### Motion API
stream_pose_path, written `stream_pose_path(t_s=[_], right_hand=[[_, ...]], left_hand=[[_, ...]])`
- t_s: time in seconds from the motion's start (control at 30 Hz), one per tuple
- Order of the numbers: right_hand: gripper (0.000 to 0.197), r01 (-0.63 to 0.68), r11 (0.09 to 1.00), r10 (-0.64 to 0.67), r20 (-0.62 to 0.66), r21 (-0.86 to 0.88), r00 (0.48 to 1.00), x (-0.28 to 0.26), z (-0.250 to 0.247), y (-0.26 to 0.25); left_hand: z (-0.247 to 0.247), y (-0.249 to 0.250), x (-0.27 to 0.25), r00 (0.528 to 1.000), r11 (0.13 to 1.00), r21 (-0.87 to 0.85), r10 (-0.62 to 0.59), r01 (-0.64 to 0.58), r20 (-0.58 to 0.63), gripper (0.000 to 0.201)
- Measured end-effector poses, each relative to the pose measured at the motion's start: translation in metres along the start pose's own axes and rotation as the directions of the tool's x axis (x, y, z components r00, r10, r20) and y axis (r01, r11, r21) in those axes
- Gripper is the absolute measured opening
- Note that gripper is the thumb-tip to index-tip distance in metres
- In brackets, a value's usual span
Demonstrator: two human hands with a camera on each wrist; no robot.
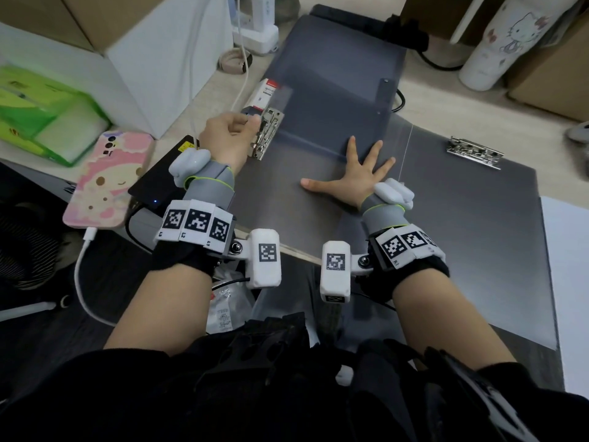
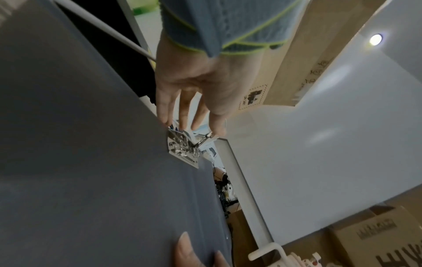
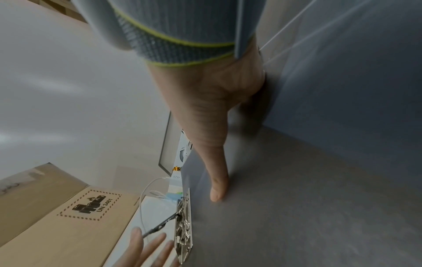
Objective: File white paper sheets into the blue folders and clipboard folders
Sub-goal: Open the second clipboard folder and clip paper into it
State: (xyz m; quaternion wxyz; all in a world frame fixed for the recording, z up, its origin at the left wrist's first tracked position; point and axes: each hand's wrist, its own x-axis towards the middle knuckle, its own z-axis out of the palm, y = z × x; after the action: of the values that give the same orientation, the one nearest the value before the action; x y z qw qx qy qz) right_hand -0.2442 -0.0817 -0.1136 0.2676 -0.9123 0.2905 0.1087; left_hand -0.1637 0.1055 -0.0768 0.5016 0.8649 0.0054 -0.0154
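Observation:
An open grey-blue clipboard folder [image 1: 296, 202] lies across the desk, its cover flap [image 1: 334, 68] spread away from me. My left hand [image 1: 234, 130] is at the metal clip [image 1: 267, 133] on the folder's left edge. The thumb and fingertips pinch the raised clip lever [image 2: 203, 140]. My right hand [image 1: 353, 177] lies flat with spread fingers on the folder's inner face, thumb [image 3: 217, 191] pointing at the clip. A second clipboard folder [image 1: 462, 244] with its own clip [image 1: 473, 153] lies to the right. White paper sheets [image 1: 570, 282] show at the right edge.
A pink phone [image 1: 108, 180] on a white cable and a black power bank [image 1: 159, 177] lie left of the folder. A green tissue pack [image 1: 47, 113], a white box [image 1: 165, 59], a white bottle [image 1: 503, 43] and cardboard boxes [image 3: 57, 216] ring the desk.

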Motion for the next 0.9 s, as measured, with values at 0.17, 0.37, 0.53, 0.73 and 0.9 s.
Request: stream_pose_path(t_s=[0.17, 0.37, 0.53, 0.73, 0.9], right_hand=[[0.144, 0.007, 1.000, -0.007, -0.012, 0.014, 1.000, 0.002, 0.003, 0.002], [0.142, 0.015, 1.000, -0.014, -0.017, 0.027, 1.000, 0.002, 0.003, 0.003], [0.137, 0.014, 0.999, -0.013, -0.039, 0.030, 0.999, 0.001, 0.005, 0.003], [0.132, -0.005, 1.000, 0.004, -0.035, -0.023, 0.999, -0.005, 0.001, -0.001], [0.132, 0.003, 1.000, -0.003, 0.004, 0.011, 1.000, -0.006, -0.003, 0.000]], left_hand=[[0.008, 0.017, -0.001, 0.971, 0.972, -0.034, 0.231, -0.233, -0.067, 0.028], [0.029, 0.019, 0.015, 0.948, 0.844, 0.432, 0.291, -0.319, 0.132, 0.043], [0.042, 0.020, 0.017, 0.963, 0.758, 0.596, 0.188, -0.267, 0.192, 0.057], [0.046, 0.017, 0.019, 0.962, 0.738, 0.619, 0.186, -0.270, 0.198, 0.061], [0.046, 0.024, 0.011, 0.963, 0.726, 0.634, 0.184, -0.267, 0.196, 0.074]])
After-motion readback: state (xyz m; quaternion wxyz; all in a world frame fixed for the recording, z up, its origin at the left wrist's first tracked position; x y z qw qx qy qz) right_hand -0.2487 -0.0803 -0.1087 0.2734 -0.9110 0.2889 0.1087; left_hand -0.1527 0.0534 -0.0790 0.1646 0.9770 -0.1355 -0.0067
